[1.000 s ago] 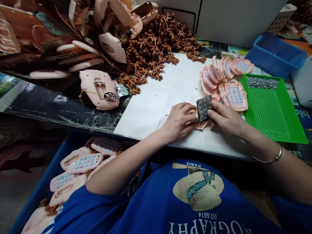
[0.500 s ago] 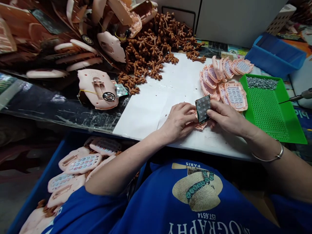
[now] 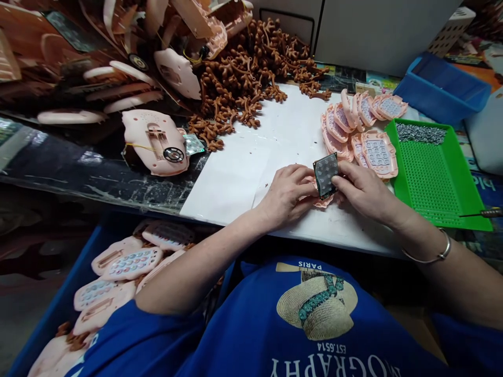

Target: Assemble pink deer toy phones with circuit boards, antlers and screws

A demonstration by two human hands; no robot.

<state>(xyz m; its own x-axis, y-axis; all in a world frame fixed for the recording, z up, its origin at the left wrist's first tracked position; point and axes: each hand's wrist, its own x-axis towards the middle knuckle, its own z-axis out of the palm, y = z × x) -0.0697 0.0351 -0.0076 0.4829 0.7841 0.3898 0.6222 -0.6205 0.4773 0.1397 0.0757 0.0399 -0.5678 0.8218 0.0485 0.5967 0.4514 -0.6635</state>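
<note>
We pinch the circuit board [image 3: 326, 176] between thumb and fingers of the right hand [image 3: 360, 189], tilted over the white-covered table [image 3: 231, 180]. Beneath: a pink plastic shell [image 3: 324, 202], mostly hidden by board and hands. Left hand [image 3: 288, 193] curled at the shell's left; fingertips obscured, so we cannot tell its grip. Screwdriver [image 3: 490, 213] across the green tray [image 3: 436, 178], handle cut off by the right edge.

Black tabletop [image 3: 92, 167], white sheet [image 3: 231, 170] on it, heaped brown pieces [image 3: 231, 78], pink casings [image 3: 379, 154], green tray [image 3: 436, 180]
</note>
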